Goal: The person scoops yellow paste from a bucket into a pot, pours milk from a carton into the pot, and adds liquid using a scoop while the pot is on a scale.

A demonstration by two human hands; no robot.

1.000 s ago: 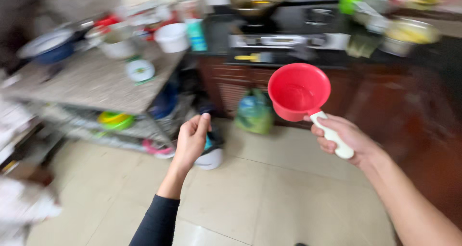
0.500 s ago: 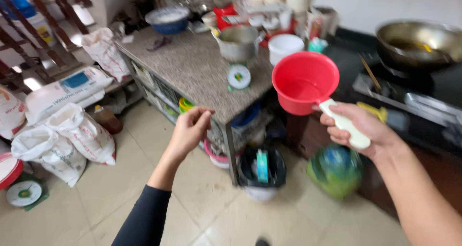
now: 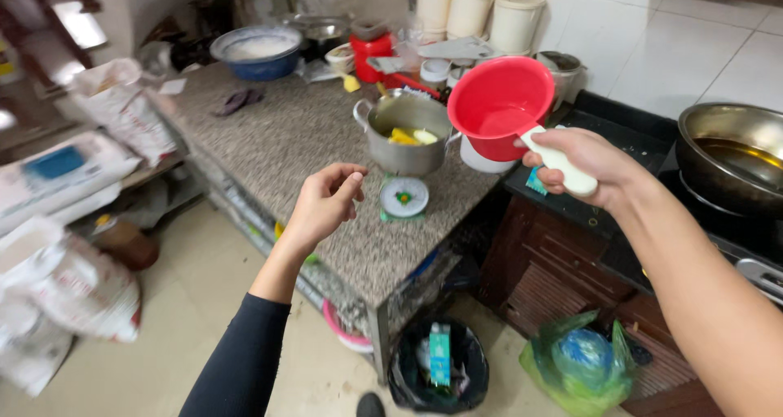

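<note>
Two hands are in view. The right hand (image 3: 583, 166) is closed around the white handle of a red scoop (image 3: 499, 107), held in the air above the bench (image 3: 302, 139). It looks like light, stiff plastic, best gripped by the handle. The left hand (image 3: 325, 205) is empty, fingers loosely curled, near a metal pot (image 3: 404, 133).

- Scoop (image 3: 499, 105) in my right hand (image 3: 583, 168), above the table (image 3: 277, 148) edge.
- Pot (image 3: 405, 133) on table, left of scoop; small scale (image 3: 404, 197) before pot.
- My left hand (image 3: 324, 205) left of scale.
- Bin (image 3: 438, 368) on floor below.
</note>
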